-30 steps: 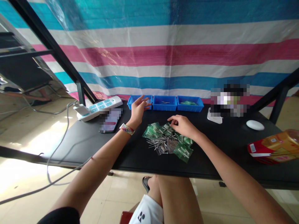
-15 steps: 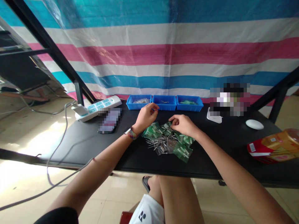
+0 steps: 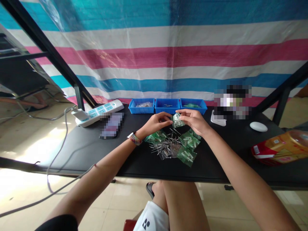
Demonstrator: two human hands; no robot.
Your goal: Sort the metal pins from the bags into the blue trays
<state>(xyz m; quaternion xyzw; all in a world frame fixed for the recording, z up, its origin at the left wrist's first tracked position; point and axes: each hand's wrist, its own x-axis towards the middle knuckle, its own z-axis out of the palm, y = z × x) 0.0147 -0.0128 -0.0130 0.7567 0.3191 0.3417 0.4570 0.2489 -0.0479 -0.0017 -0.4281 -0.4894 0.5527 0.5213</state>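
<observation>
My right hand (image 3: 193, 121) pinches a small clear-green plastic bag (image 3: 177, 120) by its right side, lifted just above the pile. At the bag's left edge is my left hand (image 3: 157, 123), thumb and fingers apart; whether its fingertips touch the bag I cannot tell. Below both hands lies a heap of loose, thin metal pins (image 3: 161, 147). Around it are green bags with small pale pieces inside: one at the right (image 3: 189, 141), another at the lower right (image 3: 187, 156), and a green bag (image 3: 155, 137) partly under my left hand.
Three blue bins stand along the back: a left bin (image 3: 141, 109) with clear bags, a middle bin (image 3: 167, 110) with a few pins, a right bin (image 3: 194, 110) with green bags. A power strip (image 3: 101, 112) and phone (image 3: 112, 125) lie left; a white mouse (image 3: 258, 126) and red-yellow package (image 3: 280, 147), right.
A small bag has been lifted from the top of the pile in my right hand. My left hand has come down and right from near the middle bin to the bag's edge.
</observation>
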